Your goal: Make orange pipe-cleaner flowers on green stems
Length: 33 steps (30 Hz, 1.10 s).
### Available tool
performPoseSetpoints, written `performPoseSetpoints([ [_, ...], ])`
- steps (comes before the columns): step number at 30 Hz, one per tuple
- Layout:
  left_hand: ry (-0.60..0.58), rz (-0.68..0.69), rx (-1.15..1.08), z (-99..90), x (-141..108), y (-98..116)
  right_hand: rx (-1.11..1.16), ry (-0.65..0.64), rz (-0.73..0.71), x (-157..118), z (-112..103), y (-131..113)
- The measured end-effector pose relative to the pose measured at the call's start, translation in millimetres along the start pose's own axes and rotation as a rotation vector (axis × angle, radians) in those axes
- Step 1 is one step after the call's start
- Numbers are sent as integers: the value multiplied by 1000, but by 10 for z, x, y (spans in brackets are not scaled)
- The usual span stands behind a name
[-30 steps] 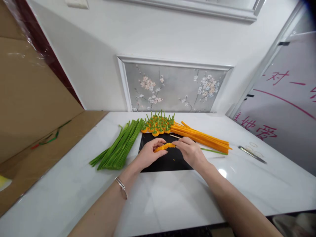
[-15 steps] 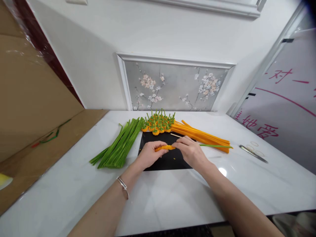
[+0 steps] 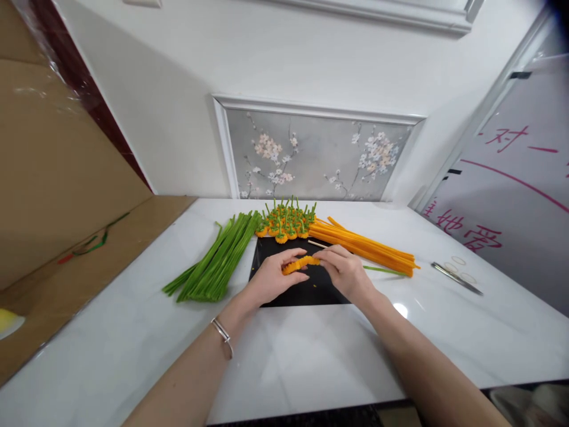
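A coiled orange pipe cleaner [image 3: 301, 264], slightly arched, spans my two hands above a black mat [image 3: 288, 298]. Its left end sits in the crook of my left hand [image 3: 272, 277], which holds it loosely, thumb and fingertips parted around it. My right hand [image 3: 344, 270] pinches the coil's right end. From behind my right hand a green pipe cleaner [image 3: 386, 270] sticks out to the right; whether the hand grips it is hidden. A thin pale stick [image 3: 316, 244] shows just beyond my right fingers.
Several small orange pumpkins with green stems [image 3: 284, 222] stand behind the mat. Green pipe cleaners [image 3: 217, 264] lie left, orange pipe cleaners [image 3: 368, 242] right. Farther right are tweezers [image 3: 456, 278] and clear rings [image 3: 459, 261]. Cardboard [image 3: 66, 178] borders the white table [image 3: 133, 338].
My left fingers and thumb have spread apart, showing more of the orange coil. The coil has gone from nearly straight to arched. The green pipe cleaner beside my right hand sits slightly lower.
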State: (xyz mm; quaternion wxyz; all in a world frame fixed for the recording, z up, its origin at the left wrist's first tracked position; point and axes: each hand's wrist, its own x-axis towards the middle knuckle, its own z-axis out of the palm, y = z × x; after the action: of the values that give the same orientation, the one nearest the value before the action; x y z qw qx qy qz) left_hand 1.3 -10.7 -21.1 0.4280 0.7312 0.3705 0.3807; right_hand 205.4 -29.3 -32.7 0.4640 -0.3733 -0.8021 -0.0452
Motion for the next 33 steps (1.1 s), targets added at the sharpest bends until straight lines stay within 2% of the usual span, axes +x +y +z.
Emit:
performPoseSetpoints([
  [3,-20,-38,-73,-10,2,30,27,34,42,-4,-26,41],
  [6,-5,-42,-34,-22,5,54,30,29,29,-6,-40,39],
  [13,87,63,141,-20,9,49,-31,-22,-22,9,-66,-4],
  [18,147,75,154,-10,4,10,45,-38,-13,30,-87,-51],
  [21,169,77,158,-4,1,-6,57,0,5,19,-67,-59],
  [28,130,83,176,7,9,-3,-49,-67,-27,-49,-4,22],
  [33,-10,-84,17,-15,35,-7,-88,-15,-18,-56,12,75],
])
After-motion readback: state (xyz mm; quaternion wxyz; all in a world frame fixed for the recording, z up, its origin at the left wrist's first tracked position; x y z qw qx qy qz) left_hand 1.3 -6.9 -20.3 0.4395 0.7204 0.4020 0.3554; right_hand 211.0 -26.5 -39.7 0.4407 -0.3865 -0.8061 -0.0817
